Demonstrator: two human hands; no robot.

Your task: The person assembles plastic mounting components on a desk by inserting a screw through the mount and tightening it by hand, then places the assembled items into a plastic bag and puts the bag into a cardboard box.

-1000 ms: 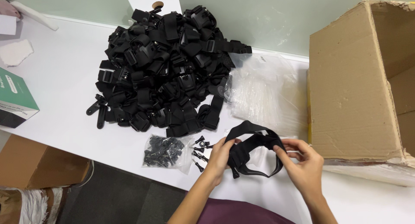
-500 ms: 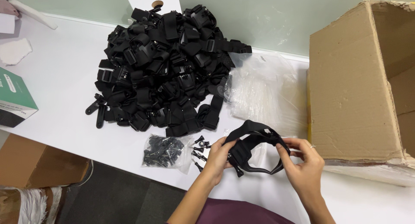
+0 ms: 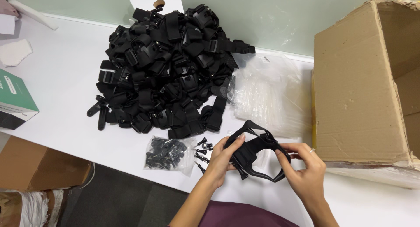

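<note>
White surface (image 3: 65, 78) along pale green wall, viewed from above. Both hands at near edge: left hand (image 3: 223, 159) and right hand (image 3: 306, 170), each grip closed on one black strap harness (image 3: 256, 154), held just above surface. Step judged: fitting or adjusting harness; next move calls for firm pinch on mount. One large pile of black harnesses (image 3: 170, 69), uncountable. One bag of small black parts (image 3: 166, 153). One stack of clear bags (image 3: 271, 93). One open cardboard box (image 3: 363, 82).
</note>
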